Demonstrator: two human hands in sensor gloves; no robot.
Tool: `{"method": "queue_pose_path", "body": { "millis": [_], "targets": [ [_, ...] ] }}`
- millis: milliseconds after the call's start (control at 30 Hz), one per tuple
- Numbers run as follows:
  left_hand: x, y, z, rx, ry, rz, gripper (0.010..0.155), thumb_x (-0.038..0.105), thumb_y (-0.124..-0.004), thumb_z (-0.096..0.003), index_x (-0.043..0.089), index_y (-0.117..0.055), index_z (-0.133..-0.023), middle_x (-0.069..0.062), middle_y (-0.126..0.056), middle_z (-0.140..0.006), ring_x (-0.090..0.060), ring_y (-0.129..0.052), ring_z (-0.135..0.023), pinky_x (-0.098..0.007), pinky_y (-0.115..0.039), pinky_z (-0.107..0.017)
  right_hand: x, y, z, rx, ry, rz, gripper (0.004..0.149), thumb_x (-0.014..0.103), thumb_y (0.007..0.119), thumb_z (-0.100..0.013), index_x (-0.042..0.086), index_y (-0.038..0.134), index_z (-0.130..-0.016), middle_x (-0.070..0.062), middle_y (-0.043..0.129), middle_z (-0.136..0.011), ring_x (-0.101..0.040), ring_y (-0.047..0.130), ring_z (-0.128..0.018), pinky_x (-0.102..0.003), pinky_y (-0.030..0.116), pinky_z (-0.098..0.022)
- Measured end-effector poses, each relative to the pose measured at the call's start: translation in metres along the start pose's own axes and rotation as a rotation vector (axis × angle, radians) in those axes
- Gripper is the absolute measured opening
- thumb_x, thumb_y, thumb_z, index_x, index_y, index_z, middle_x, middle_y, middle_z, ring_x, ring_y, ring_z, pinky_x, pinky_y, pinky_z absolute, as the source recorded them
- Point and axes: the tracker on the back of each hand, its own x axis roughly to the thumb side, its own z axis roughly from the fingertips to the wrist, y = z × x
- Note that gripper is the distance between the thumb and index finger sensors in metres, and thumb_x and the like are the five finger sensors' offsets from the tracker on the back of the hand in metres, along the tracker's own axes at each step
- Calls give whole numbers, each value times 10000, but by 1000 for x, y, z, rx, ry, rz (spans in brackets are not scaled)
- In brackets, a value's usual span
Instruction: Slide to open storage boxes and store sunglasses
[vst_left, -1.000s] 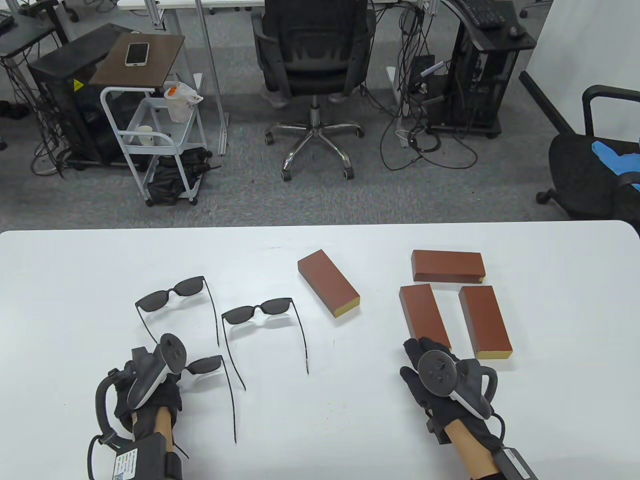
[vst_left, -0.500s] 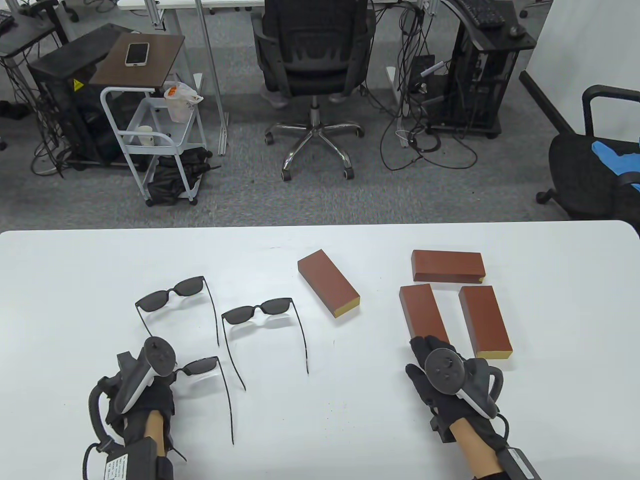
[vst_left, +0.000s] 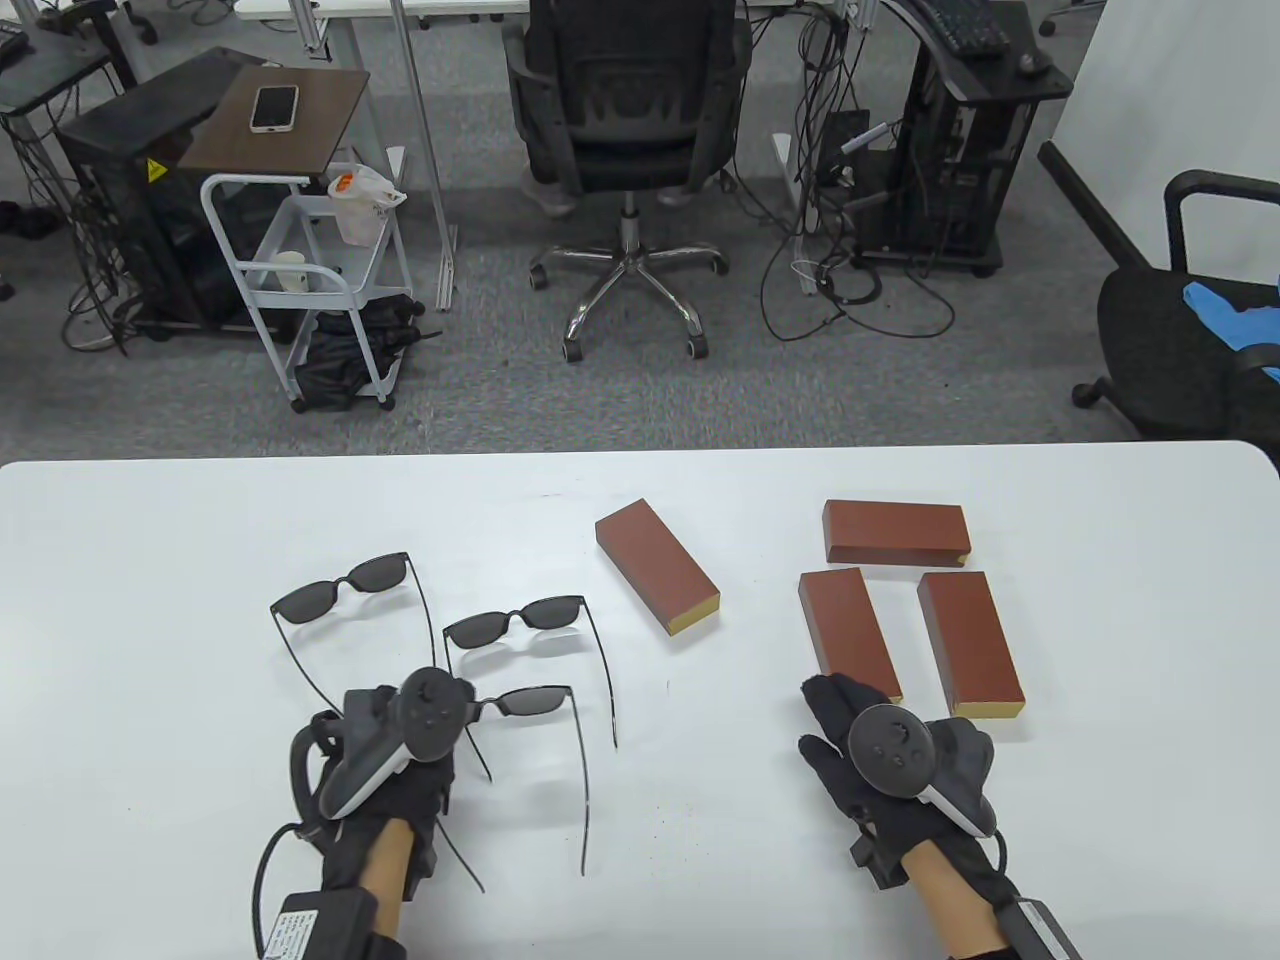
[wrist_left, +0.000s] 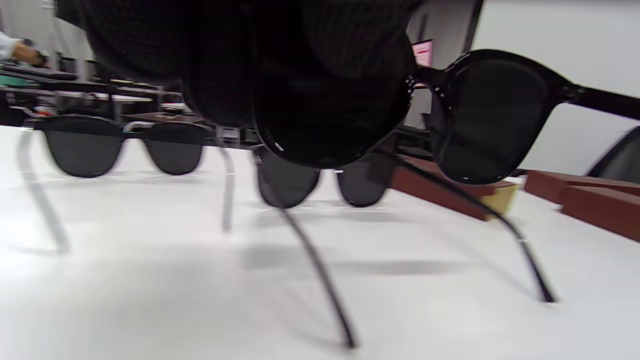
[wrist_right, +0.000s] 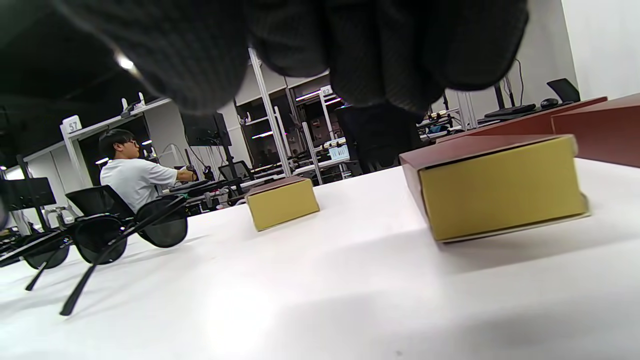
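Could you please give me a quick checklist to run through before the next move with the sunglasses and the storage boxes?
1. Left hand holds the nearest sunglasses at one lens: ok.
2. Its temple arms are unfolded: not ok for boxing.
3. The nearest storage box is slid open: not ok, it looks closed.
4. Right hand is at that box's near end: ok; contact cannot tell.
5. The other two sunglasses lie apart from the held pair: cannot tell, arms look close.
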Motion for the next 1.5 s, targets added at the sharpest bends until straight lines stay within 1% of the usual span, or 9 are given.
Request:
{"method": "queue_pose_path", "body": {
  "millis": [267,367,500,667,933,1100,1200,1300,1500],
  "targets": [
    [91,-6,-9,-12,-242,60,446,318,-702,-463,369,-792,-897,16,-860,-869,-286,-886,-752,-540,-734,-566,4,1,0,18,-63,-71,563,401,861,-323,217,728,-838,-128,784,-904,-384,828,-791,-477,763,-580],
    [115,-7,-9,-20,-299,89,446,325,-696,-465,373,-791,-898,16,-858,-868,-284,-884,-748,-540,-734,-566,8,0,0,11,-77,-105,561,394,869,-327,219,723,-839,-122,790,-899,-373,842,-784,-467,776,-574],
    [131,-8,-8,-35,-334,140,447,330,-692,-467,375,-791,-901,6,-857,-868,-284,-883,-748,-541,-733,-568,8,-1,0,18,-97,-215,577,380,893,-312,223,722,-841,-118,798,-894,-363,854,-778,-458,786,-569],
    [137,-9,-6,-45,-350,142,447,333,-696,-469,387,-801,-900,3,-860,-866,-284,-883,-749,-544,-731,-570,6,-2,-1,49,-98,-366,568,358,917,-299,246,745,-829,-93,830,-876,-339,884,-761,-442,806,-558],
    [131,-14,-4,-56,-328,244,451,336,-698,-472,395,-798,-907,17,-858,-870,-282,-883,-754,-540,-736,-571,4,-2,-1,34,-57,-503,447,330,892,-319,248,832,-754,-62,959,-758,-301,997,-643,-416,886,-463],
    [121,-21,-5,-111,-278,466,458,331,-732,-476,357,-802,-928,8,-858,-895,-305,-876,-784,-540,-738,-565,1,-4,-1,-7,1,-583,415,329,896,-317,235,865,-720,-60,1017,-681,-284,1054,-556,-400,927,-392],
    [113,-20,-5,-104,-261,574,468,331,-732,-480,352,-799,-943,6,-868,-897,-303,-888,-781,-537,-747,-559,0,-7,-1,-32,29,-584,415,340,908,-306,225,879,-705,-59,1046,-634,-269,1085,-503,-388,951,-350],
    [107,-19,-4,-111,-251,711,507,418,-702,-486,342,-750,-985,-2,-861,-917,-316,-880,-797,-534,-746,-564,-1,-9,0,-61,64,-602,422,343,914,-300,211,879,-700,-59,1066,-593,-257,1106,-458,-376,968,-313],
    [92,-32,-5,-171,-267,1191,611,584,-637,-484,350,-683,-1047,-55,-819,-978,-376,-821,-841,-549,-718,-576,-4,-13,4,-96,179,-716,446,350,934,-291,174,876,-697,-48,1099,-502,-231,1135,-370,-366,985,-251]
  ]
}}
